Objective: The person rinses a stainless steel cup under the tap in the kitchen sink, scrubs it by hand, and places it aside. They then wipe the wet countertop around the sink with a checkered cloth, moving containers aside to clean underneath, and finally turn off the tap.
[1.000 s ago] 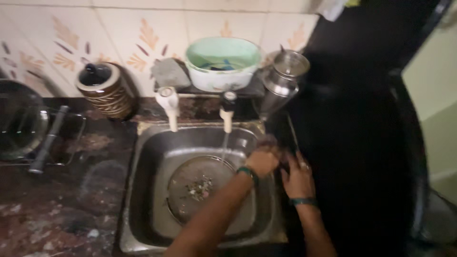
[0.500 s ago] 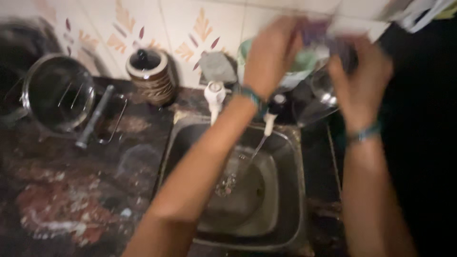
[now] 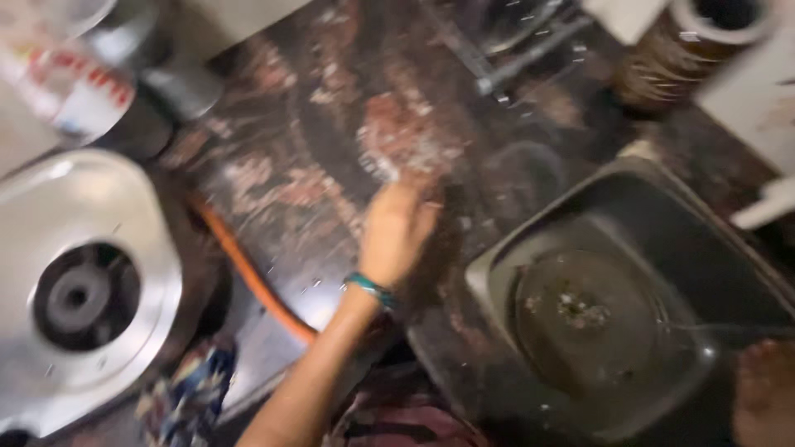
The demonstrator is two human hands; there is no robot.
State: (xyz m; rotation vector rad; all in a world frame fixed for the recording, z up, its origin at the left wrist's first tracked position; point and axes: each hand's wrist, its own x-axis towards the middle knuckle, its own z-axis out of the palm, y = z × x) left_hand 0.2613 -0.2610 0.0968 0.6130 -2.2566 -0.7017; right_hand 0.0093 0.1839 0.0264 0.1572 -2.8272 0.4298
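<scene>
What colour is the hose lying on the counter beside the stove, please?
Orange: the hose shows in the head view, just beside the left hand.

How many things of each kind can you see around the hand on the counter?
Hands: 1, the left hand, flat on the dark stone counter
Sinks: 1, steel sink
Gas stoves: 1, steel stove
Orange hoses: 1
Ribbed jars: 1
Teal bracelets: 1
Total: 6

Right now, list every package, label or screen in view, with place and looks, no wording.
Labelled container: top left on the counter, beyond the steel stove; blurred, pale and rounded, with red and yellow markings.
No screens or signs show.
</scene>
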